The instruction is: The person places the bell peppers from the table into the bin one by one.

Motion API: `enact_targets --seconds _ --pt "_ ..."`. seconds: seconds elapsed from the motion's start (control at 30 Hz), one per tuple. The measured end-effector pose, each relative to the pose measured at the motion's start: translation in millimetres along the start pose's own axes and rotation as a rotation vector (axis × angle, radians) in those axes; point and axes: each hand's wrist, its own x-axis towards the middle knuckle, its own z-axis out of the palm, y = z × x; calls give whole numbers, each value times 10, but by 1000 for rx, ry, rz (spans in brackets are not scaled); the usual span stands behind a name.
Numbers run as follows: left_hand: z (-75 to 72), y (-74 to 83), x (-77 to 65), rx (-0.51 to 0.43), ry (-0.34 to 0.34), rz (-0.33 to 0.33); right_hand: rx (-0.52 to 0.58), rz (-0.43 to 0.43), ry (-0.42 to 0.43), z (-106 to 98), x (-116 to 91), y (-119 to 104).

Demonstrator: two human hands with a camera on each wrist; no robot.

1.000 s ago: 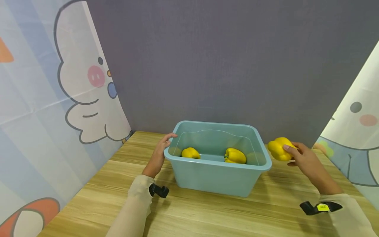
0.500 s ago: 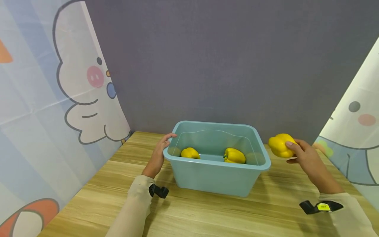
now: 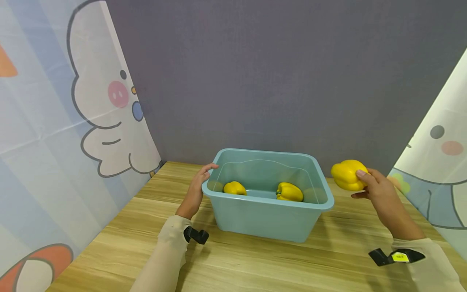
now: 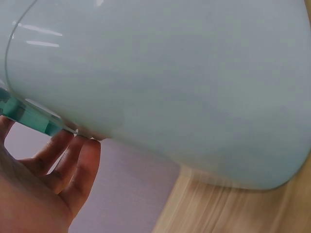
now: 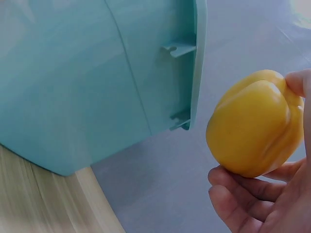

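Observation:
A yellow bell pepper [image 3: 346,175] is held up in the air by my right hand [image 3: 381,196], to the right of the pale blue plastic bin [image 3: 262,217]. In the right wrist view, thumb and fingers pinch that pepper [image 5: 252,128] from opposite sides, apart from the bin's wall [image 5: 77,82]. My left hand [image 3: 193,190] grips the bin's left rim; in the left wrist view its fingers [image 4: 82,170] bend up against the outside just under the rim. Inside the bin lie two more yellow bell peppers, one at the left [image 3: 234,188] and one at the right [image 3: 290,192].
The bin stands on a wood-grain table [image 3: 233,263]. Behind rises a dark grey wall panel [image 3: 262,73]. Cartoon-printed curtains flank the table at left [image 3: 36,121] and right [image 3: 448,170]. Each sleeve carries a black wrist mount.
My right hand has lifted the pepper a little higher and tilted it slightly. The left hand, the bin and the two peppers inside stay as they were.

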Motion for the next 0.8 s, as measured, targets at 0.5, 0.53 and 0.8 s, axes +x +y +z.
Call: enact_targets --seconds 0.5,0.53,0.8 --pt "36 -20 10 -32 21 15 59 -21 0 59 -5 -76" --pt "36 -20 9 -33 22 16 74 -21 0 65 -5 -84" --pt "40 -15 7 -47 20 7 329 -74 -12 136 -18 -152"
